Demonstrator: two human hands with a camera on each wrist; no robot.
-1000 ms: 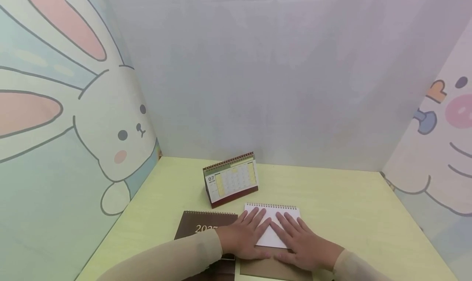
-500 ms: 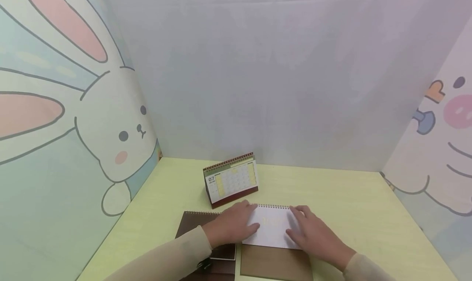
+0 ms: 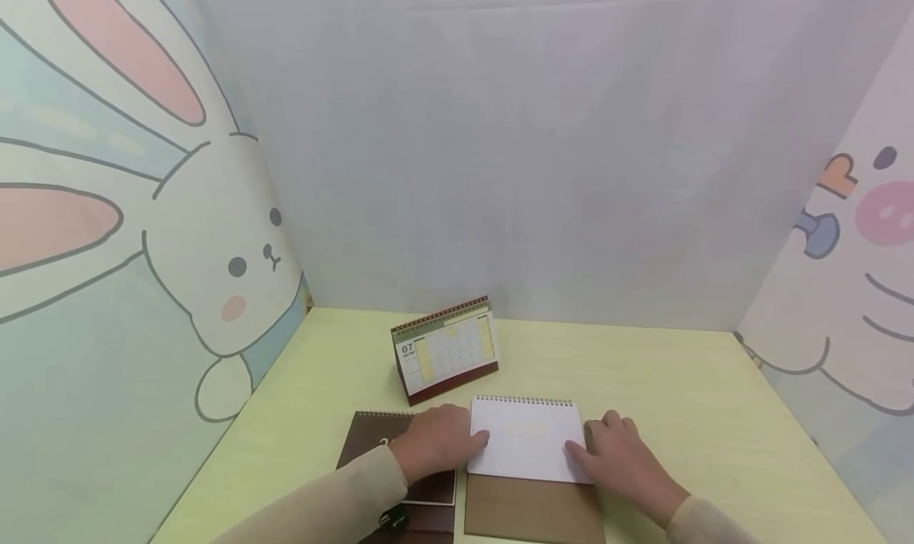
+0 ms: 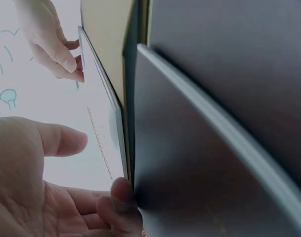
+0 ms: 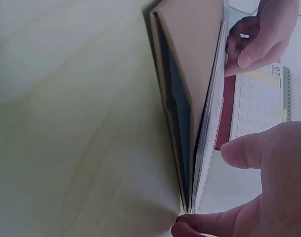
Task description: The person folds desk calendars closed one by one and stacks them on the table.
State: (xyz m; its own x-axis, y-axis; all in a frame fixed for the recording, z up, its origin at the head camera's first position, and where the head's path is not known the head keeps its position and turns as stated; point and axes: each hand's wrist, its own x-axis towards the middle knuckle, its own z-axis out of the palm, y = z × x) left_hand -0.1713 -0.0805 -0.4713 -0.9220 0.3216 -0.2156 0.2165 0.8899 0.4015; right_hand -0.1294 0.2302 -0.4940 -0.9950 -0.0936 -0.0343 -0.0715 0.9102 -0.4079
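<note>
One of three calendars is standing and two are lying flat, so the work seems to be partway along. The desk calendar [image 3: 450,350] at the back is standing propped on the table [image 3: 664,377], showing its 07 page. The white calendar [image 3: 526,441] is lying flat in front of it, its spiral edge facing away from the person and its tan board [image 3: 531,508] showing on the near side; in the right wrist view the board's layers are parting slightly. Handling of this one is looking unfinished, as both hands are touching its sides. The left hand [image 3: 439,441] and the right hand [image 3: 621,461] are resting relaxed at opposite edges, thumbs spreading away from the loosely bent fingers, neither closing around it. The brown calendar [image 3: 364,433] is lying flat just beside it, partly hidden under the left arm.
</note>
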